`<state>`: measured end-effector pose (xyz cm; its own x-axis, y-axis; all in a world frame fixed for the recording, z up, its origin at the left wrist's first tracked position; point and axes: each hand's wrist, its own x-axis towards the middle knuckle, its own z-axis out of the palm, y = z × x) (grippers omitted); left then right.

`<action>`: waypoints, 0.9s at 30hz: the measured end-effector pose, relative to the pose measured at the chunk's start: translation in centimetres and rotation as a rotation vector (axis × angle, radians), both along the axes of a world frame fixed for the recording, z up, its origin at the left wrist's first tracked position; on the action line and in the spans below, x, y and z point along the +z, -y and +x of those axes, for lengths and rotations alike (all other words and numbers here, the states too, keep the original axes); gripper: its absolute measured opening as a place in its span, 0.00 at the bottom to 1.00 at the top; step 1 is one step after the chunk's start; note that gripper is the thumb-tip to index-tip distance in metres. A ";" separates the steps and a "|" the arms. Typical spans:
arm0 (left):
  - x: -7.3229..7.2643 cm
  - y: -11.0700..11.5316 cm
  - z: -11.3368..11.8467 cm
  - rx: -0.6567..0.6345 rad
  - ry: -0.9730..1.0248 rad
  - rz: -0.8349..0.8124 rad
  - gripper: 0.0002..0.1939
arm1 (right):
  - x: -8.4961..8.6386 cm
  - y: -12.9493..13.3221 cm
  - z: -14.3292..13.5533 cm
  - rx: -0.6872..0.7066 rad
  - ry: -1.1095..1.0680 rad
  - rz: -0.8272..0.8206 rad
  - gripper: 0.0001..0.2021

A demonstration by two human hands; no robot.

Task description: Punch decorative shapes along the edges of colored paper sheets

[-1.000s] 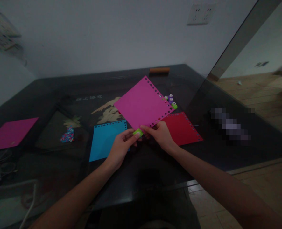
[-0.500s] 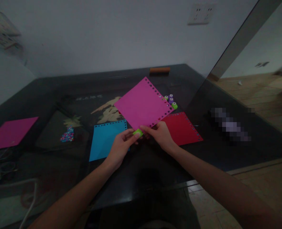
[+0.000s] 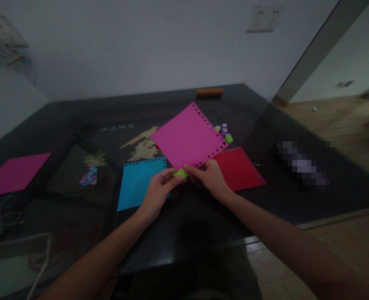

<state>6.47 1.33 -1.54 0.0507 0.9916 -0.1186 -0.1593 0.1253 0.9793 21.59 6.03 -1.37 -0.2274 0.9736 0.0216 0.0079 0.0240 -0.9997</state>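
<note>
My left hand (image 3: 159, 187) is closed around a small green craft punch (image 3: 180, 173), its thumb on top. The punch sits at the near corner of a pink sheet of paper (image 3: 187, 137). My right hand (image 3: 213, 179) pinches that sheet by its lower right edge, close to the punch. Small star and heart holes run along two of the sheet's edges. Beneath and beside it lie a blue sheet (image 3: 134, 187) on the left and a red sheet (image 3: 239, 171) on the right, both with punched edges.
Several green and purple punches (image 3: 224, 131) stand behind the pink sheet's right corner. A pile of colourful paper bits (image 3: 89, 177) and another pink sheet (image 3: 18, 173) lie left. An orange-brown cylinder (image 3: 209, 92) rests by the wall. A pixelated object (image 3: 301, 163) is at right.
The pink sheet's far end has shifted very slightly to the right. Both hands keep their grip on the punch and paper.
</note>
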 end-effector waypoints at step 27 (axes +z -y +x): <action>0.1 0.2 0.2 0.017 -0.088 0.061 0.15 | 0.0 0.1 0.0 0.010 0.064 0.033 0.14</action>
<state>6.65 1.11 -1.45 0.0260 0.9978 -0.0614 -0.0743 0.0632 0.9952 21.57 5.91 -1.42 -0.2395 0.9701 0.0386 0.0714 0.0572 -0.9958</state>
